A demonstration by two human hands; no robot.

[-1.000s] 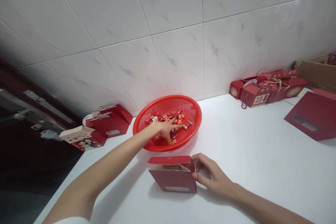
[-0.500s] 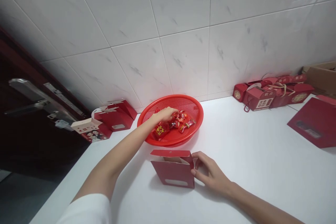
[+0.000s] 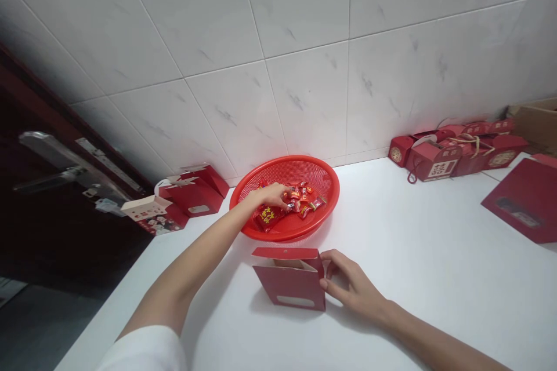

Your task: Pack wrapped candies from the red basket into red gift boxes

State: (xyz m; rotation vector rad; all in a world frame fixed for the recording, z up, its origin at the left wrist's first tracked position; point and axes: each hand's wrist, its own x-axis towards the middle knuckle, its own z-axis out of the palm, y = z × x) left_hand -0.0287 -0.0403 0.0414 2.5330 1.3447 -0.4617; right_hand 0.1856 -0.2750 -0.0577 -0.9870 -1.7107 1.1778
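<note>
My left hand (image 3: 275, 193) reaches into a red plastic basket (image 3: 333, 200), its fingers curved and a little apart over small wrapped candies (image 3: 303, 195). No candy shows clearly in its grasp, and its fingertips partly hide among the wrappers. Beside that hand in the basket lies a larger red packet (image 3: 267, 217) with yellow characters. My right hand (image 3: 351, 285) grips the right side of a red paper gift box (image 3: 289, 285) between thumb and fingers. The box stands upright on the white table in front of the basket, its top flap raised and its mouth partly open.
Red boxes (image 3: 198, 194) and a box with a printed picture (image 3: 159, 217) stand at the left table edge. Several decorated red boxes (image 3: 439, 159) line the wall at right. Another red box (image 3: 522, 200) and a cardboard carton (image 3: 535, 122) are farther right. A dark door (image 3: 39, 208) is at left.
My left hand has shifted slightly down and left among the candies, its fingers now lower. My right hand keeps its hold on the box, and the whole view has moved a little.
</note>
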